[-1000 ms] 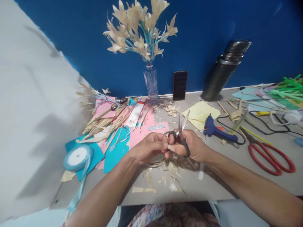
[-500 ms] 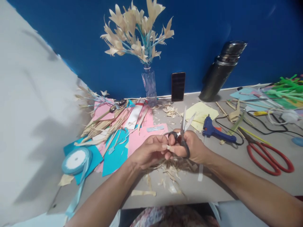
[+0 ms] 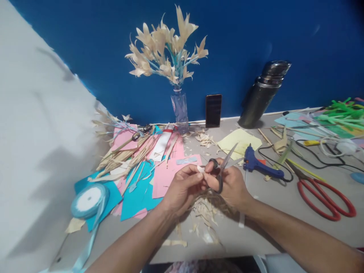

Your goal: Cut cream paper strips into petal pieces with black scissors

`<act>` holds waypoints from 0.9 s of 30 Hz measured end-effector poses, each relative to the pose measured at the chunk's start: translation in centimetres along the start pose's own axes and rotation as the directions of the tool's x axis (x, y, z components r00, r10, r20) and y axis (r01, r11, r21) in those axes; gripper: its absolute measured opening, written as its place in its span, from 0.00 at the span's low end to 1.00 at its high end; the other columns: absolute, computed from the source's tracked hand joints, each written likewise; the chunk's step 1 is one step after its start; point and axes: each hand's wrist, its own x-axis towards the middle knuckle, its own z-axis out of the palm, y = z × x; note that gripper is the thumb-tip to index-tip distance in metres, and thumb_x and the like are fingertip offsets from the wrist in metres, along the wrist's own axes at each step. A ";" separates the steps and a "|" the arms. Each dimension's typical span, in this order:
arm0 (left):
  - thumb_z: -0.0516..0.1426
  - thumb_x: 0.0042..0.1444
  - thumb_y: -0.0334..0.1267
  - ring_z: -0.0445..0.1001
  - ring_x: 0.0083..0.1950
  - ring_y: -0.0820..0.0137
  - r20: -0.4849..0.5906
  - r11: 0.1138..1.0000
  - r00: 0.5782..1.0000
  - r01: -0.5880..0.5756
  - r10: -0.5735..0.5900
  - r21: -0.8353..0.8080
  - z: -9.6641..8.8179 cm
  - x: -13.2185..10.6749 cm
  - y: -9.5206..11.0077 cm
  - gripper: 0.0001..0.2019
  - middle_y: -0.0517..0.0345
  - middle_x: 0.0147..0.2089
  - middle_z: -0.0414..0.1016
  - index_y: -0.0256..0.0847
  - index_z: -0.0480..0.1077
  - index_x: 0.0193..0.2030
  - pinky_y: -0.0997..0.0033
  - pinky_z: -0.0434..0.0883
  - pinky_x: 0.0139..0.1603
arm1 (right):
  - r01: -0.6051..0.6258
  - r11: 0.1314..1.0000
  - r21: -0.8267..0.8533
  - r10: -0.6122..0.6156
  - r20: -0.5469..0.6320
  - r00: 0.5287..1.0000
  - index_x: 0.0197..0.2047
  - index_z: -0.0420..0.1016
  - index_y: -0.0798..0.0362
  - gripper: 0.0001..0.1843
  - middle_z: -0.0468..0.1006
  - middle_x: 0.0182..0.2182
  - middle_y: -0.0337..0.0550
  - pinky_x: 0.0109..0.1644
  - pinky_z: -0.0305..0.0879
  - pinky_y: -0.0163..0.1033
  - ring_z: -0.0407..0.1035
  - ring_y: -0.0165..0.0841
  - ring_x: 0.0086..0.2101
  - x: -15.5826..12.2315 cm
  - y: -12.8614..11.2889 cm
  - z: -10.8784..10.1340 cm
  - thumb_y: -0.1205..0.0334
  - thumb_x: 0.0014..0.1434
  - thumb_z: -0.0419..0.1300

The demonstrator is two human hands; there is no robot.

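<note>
My left hand point(image 3: 182, 189) pinches a small pale husk piece point(image 3: 200, 169) between thumb and fingers. Against it rest the thumb and fingertips of my right hand point(image 3: 234, 187), so the two hands meet above the table. Hooked on my right hand is a pair of black-handled scissors point(image 3: 228, 156), its blades parted and pointing up and right, away from the piece. Below the hands lies a heap of dry husk scraps point(image 3: 206, 216), partly hidden by them.
A blue glue gun point(image 3: 260, 165) and red-handled scissors point(image 3: 324, 193) lie to the right. Coloured paper point(image 3: 142, 193), husk strips point(image 3: 119, 155) and a ribbon roll point(image 3: 90, 201) cover the left. Behind stand a bottle of husk flowers point(image 3: 179, 110), a phone point(image 3: 213, 110) and a dark flask point(image 3: 263, 94).
The small husk piece has turned to point upward between my fingertips. The scissors have swung over to the right in my right hand. The camera view has shifted slightly up.
</note>
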 end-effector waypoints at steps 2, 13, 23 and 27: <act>0.66 0.49 0.33 0.70 0.27 0.76 0.002 1.000 1.000 -0.023 0.023 0.014 0.0 0.0 0.3 0.09 0.60 0.28 0.73 0.36 0.69 0.31 0.75 0.68 0.32 | -0.021 0.999 -0.045 0.021 0.000 1.000 0.34 0.70 0.53 0.12 0.73 0.22 0.34 0.29 0.65 0.32 0.70 0.30 0.24 0.1 0.0 0.0 0.63 0.50 0.69; 0.66 0.51 0.33 0.73 0.28 0.76 -0.106 0.949 0.957 -0.245 0.269 0.201 -1.0 0.6 2.0 0.10 0.60 0.28 0.74 0.38 0.69 0.36 0.78 0.68 0.30 | -0.189 0.978 -0.088 0.208 0.486 0.849 0.28 0.72 0.58 0.31 0.72 0.22 0.41 0.24 0.55 0.32 0.61 0.27 0.22 1.1 0.0 -1.3 0.33 0.54 0.61; 0.66 0.50 0.33 0.75 0.30 0.74 -0.172 0.920 0.922 -0.300 0.348 0.252 -0.8 0.3 1.9 0.10 0.61 0.28 0.75 0.38 0.71 0.37 0.77 0.70 0.31 | -0.266 0.959 -0.100 0.280 0.502 0.819 0.24 0.70 0.57 0.33 0.72 0.21 0.44 0.22 0.56 0.33 0.63 0.28 0.21 0.7 0.4 -0.9 0.31 0.50 0.62; 0.67 0.50 0.34 0.76 0.30 0.74 -0.180 0.910 0.912 -0.313 0.368 0.273 -0.8 0.3 1.8 0.10 0.61 0.29 0.75 0.38 0.72 0.37 0.77 0.71 0.31 | -0.292 0.953 -0.085 0.296 0.483 0.824 0.23 0.70 0.56 0.32 0.72 0.20 0.43 0.20 0.54 0.33 0.61 0.28 0.19 0.6 0.5 -0.8 0.31 0.49 0.63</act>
